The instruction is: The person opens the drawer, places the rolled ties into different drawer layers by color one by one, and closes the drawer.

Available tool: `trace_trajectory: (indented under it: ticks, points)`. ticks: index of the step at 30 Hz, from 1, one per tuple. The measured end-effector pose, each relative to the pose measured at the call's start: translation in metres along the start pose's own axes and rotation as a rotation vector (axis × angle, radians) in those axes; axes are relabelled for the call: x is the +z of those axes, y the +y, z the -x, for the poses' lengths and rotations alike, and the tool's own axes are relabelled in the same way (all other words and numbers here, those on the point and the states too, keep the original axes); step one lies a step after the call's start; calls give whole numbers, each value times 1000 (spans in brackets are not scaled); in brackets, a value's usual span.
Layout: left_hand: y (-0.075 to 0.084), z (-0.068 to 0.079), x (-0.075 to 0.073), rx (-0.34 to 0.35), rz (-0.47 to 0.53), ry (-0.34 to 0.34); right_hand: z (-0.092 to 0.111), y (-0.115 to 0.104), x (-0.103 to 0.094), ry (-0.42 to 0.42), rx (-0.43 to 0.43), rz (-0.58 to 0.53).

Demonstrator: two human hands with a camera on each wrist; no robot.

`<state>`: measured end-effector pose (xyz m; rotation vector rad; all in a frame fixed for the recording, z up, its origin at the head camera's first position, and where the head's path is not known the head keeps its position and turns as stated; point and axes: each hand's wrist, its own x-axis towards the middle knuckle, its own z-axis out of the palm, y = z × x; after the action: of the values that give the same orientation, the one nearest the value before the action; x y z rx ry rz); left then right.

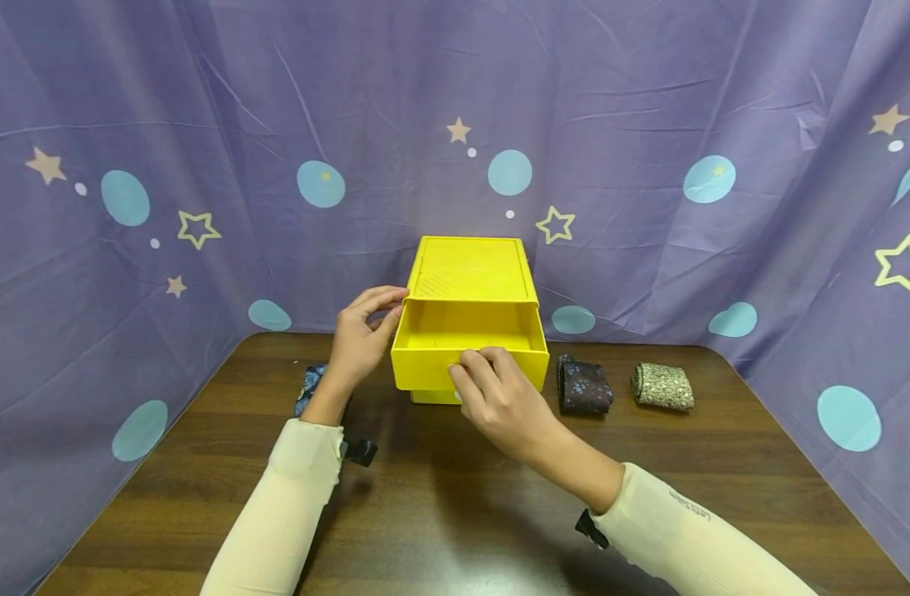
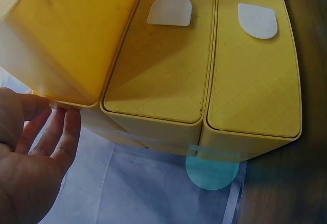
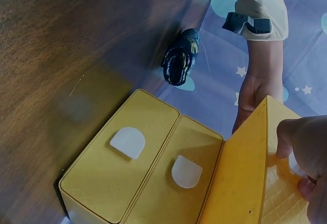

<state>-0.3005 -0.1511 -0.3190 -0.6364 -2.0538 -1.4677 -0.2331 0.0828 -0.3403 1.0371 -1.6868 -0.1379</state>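
Observation:
A yellow drawer cabinet [image 1: 473, 269] stands at the back of the table, its top drawer [image 1: 417, 366] pulled out toward me. My right hand [image 1: 503, 403] grips the front of that drawer, fingers bent over by its upper rim. In the right wrist view the thumb and fingers are at the drawer's front, largely covering a pale handle. My left hand [image 1: 359, 335] touches the cabinet's left side near the front upper corner, fingers fairly straight. Two lower drawers [image 2: 163, 71] are closed, each with a white handle [image 2: 171, 10].
Right of the cabinet lie a dark flowered folded cloth [image 1: 585, 386] and a green-patterned folded cloth [image 1: 663, 386]. A blue patterned folded cloth [image 1: 310, 382] lies at the left, partly behind my left arm. Behind the brown wooden table [image 1: 425, 513] hangs a purple curtain [image 1: 395, 99].

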Motion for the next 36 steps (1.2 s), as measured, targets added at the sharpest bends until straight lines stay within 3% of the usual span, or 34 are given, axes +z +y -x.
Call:
trace_trajectory:
  ticks: [19, 36]
  points:
    - [2, 1, 1, -5, 5, 1, 2, -7, -11, -7, -19, 1]
    - [1, 1, -1, 19, 15, -4, 3, -14, -18, 127, -65, 32]
